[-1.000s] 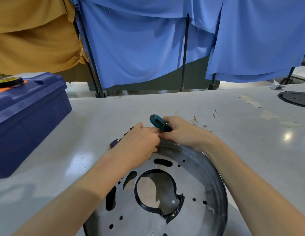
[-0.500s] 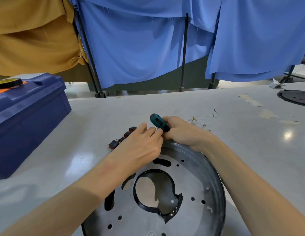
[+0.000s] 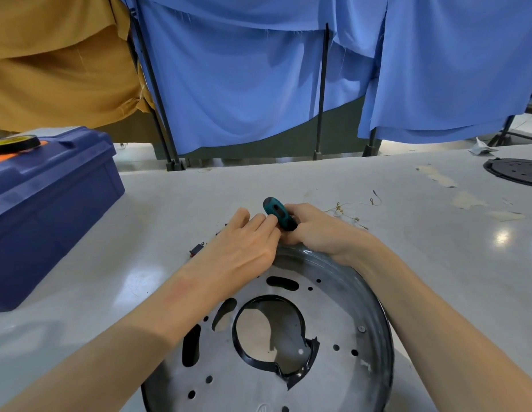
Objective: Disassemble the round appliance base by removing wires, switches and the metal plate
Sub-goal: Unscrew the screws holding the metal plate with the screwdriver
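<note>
Here, nearest the camera, the round appliance base [image 3: 288, 346] lies flat on the white table [image 3: 407, 221], its pale metal plate [image 3: 246, 379] still seated inside the dark rim, with a ragged central opening and scattered holes showing. Judging from that, the plate is not yet off, and the step in hand looks like work at the base's far edge. To do it well, the base should stay pressed flat so it cannot rock, and the tool should be kept square to whatever fastener or clip it meets; the tip itself is hidden behind the fingers, so I cannot tell what it engages.

At that far rim both hands meet. The right hand [image 3: 315, 230] is closed around a teal-handled screwdriver [image 3: 278, 212], heel resting on the rim. The left hand [image 3: 244, 248] lies just to its left, fingers curled loosely and touching the tool's handle; whether it pinches anything underneath I cannot tell.

Slightly farther left, small dark switches [image 3: 197, 249] sit on the table beside the left hand. Farther right, thin loose wires [image 3: 352, 209] lie apart from the base.
</note>
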Tool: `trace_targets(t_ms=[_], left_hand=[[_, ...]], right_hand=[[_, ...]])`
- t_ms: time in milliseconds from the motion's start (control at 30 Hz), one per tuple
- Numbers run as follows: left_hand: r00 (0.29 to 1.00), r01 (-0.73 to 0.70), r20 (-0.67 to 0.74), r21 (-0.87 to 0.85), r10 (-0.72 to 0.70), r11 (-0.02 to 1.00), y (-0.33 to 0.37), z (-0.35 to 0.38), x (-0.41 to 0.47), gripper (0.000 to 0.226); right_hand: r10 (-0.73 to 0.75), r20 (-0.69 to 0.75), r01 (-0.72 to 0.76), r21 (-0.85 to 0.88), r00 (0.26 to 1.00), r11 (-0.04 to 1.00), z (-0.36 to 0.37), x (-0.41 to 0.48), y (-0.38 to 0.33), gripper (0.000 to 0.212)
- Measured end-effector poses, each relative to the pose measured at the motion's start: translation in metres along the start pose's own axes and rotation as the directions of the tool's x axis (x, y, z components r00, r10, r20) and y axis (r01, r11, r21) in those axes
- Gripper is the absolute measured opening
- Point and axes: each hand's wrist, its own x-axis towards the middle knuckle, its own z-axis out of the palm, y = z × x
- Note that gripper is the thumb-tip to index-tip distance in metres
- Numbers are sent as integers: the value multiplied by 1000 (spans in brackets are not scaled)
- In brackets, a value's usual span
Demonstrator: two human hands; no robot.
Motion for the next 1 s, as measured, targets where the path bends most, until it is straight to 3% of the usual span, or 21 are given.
trace_targets(t_ms=[100, 267, 367, 467, 633, 700, 800, 900, 1000], left_hand=[[998, 59, 18, -13, -59, 998, -10, -7, 2, 7], [981, 195, 48, -223, -189, 955, -27, -11, 5, 13], [958, 276, 41, -404, -284, 872, -32, -13, 5, 16], [938, 309, 40, -549, -345, 776, -30, -16, 9, 12], [921, 315, 40, -662, -388, 680, -21, -15, 18, 12], [906, 351, 77, -688, -417, 635, -19, -10, 16, 22], [900, 435, 269, -611, -343, 661, -19, 2, 10, 43], [866, 477, 445, -597, -229, 645, -17, 16, 2, 37], [852, 504, 474, -629, -223, 592, -16, 23, -1, 23]], right_hand=[[-6, 2, 6, 15, 1000, 1000, -1, 0, 2, 16], [-15, -43, 17, 51, 999, 999, -7, -2, 2, 16], [-95, -124, 106, 80, 988, 991, -19, -5, -3, 13], [-152, -97, 158, 60, 984, 986, -28, -10, -9, 9], [-162, -90, 161, -22, 983, 987, -35, -12, -10, 3], [-124, -119, 119, -47, 985, 992, -44, -14, -6, 3], [1, -185, -31, -160, 983, 987, -64, -16, 8, 3], [196, -220, -259, -304, 955, 917, -82, -19, 29, 9], [373, -227, -433, -346, 899, 832, -93, -25, 47, 6]])
